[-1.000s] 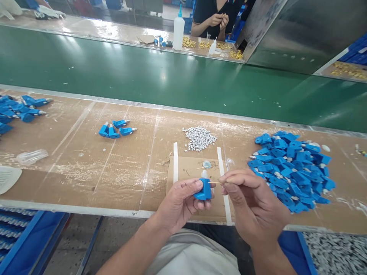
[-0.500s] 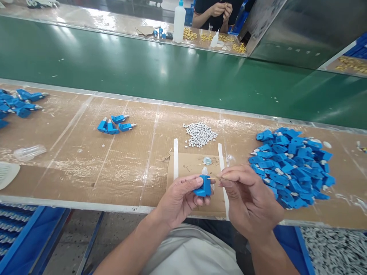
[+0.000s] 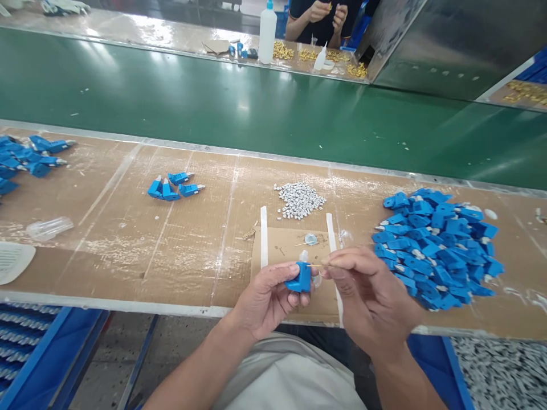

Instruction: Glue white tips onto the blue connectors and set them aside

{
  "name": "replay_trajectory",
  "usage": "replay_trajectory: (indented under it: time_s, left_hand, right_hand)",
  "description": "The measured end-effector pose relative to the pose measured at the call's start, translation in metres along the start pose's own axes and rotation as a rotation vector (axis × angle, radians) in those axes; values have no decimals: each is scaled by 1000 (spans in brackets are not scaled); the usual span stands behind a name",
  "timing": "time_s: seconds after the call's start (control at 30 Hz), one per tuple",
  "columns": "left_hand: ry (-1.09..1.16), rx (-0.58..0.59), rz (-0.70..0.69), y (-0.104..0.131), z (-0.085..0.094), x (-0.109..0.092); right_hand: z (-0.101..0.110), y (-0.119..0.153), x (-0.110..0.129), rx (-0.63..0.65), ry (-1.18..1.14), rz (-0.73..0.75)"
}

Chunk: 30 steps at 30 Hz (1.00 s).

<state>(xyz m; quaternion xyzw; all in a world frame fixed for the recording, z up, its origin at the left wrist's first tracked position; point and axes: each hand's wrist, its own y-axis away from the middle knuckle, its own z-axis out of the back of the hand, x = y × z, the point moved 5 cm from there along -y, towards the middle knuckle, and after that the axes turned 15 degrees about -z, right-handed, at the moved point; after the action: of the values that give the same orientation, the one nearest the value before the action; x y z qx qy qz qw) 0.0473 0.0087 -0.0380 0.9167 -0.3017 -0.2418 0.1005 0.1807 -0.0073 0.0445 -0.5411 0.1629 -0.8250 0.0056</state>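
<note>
My left hand (image 3: 267, 296) is closed round a blue plastic part (image 3: 301, 279) with a whitish tip pointing up. Pinched in the fingers of my right hand (image 3: 371, 296) is a thin stick (image 3: 316, 265), its end at the upper right side of the blue part. Just beyond the hands, a small round dish (image 3: 310, 239) lies on a cardboard sheet (image 3: 273, 245) between two white strips. Behind the sheet is a pile of small grey-white pieces (image 3: 299, 199). A large heap of blue parts (image 3: 440, 245) lies to the right.
Several blue parts (image 3: 171, 191) lie left of centre, more (image 3: 29, 154) at the far left near a clear plastic piece (image 3: 49, 228). A green belt (image 3: 213, 108) runs behind. Across it are a white bottle (image 3: 267, 34), brass-coloured pieces (image 3: 282, 51) and a person's hands (image 3: 327, 14).
Both my hands keep their grip, and the blue part has shifted slightly left. Across the belt, the other person's hands have moved apart. The view has shifted slightly.
</note>
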Motion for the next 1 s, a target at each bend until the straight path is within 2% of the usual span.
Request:
replay_trajectory:
  time_s: [0.07, 0.13, 0.27, 0.47, 0.57, 0.63, 0.7, 0.83, 0.93, 1.0]
  left_hand:
    - [43, -26, 32, 1, 2, -1]
    - [93, -29, 70, 2, 3, -2]
    - [142, -26, 98, 2, 6, -3]
    - [110, -104, 86, 2, 16, -7]
    - [55, -139, 48, 5, 24, -12]
    - [34, -128, 17, 6, 29, -16]
    - [26, -94, -7, 7, 33, -17]
    - [14, -25, -85, 5, 39, -15]
    - [8, 30, -100, 4, 39, -10]
    - [9, 36, -101, 4, 40, -8]
  right_hand:
    - [8, -1, -6, -69, -103, -89]
    - [14, 0, -15, -86, -121, -168]
    - [13, 10, -36, 42, 67, -233]
    - [6, 24, -56, 158, 253, -262]
    - [17, 10, -56, 82, 296, -261]
    - [25, -11, -56, 23, 344, -234]
    - [24, -38, -58, 41, 410, -198]
    - [-9, -86, -68, 273, 497, -71]
    - [-43, -101, -69, 449, 530, 77]
    - [-60, -104, -67, 505, 580, 140]
